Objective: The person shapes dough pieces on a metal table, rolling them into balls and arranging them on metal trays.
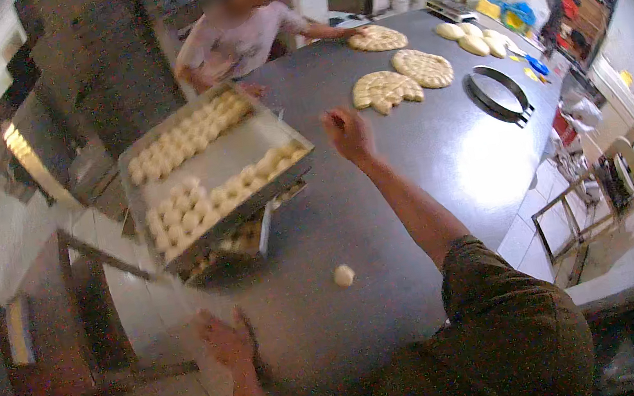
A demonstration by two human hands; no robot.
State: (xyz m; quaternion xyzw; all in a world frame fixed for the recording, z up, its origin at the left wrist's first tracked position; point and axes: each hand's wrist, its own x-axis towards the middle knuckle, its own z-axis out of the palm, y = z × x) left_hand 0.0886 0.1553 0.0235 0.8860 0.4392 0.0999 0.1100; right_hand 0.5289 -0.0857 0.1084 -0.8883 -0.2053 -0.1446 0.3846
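Note:
My right hand (pixel 346 132) is stretched out over the dark grey table (pixel 443 153), fingers loosely apart and holding nothing, just right of a metal tray (pixel 232 161) filled with rows of small dough balls. My left hand (pixel 223 339) hovers open near the table's near-left edge. A single dough ball (pixel 343 275) lies on the table between my hands. Beyond my right hand lie flat rounds of joined dough balls (pixel 386 91).
A second tray (pixel 245 241) sits under the first. Another person (pixel 241 32) leans on the far end of the table by more dough rounds (pixel 377 38). Black ring moulds (pixel 498 93) and plain dough loaves (pixel 472 41) lie at the right. A metal frame (pixel 567 229) stands on the floor.

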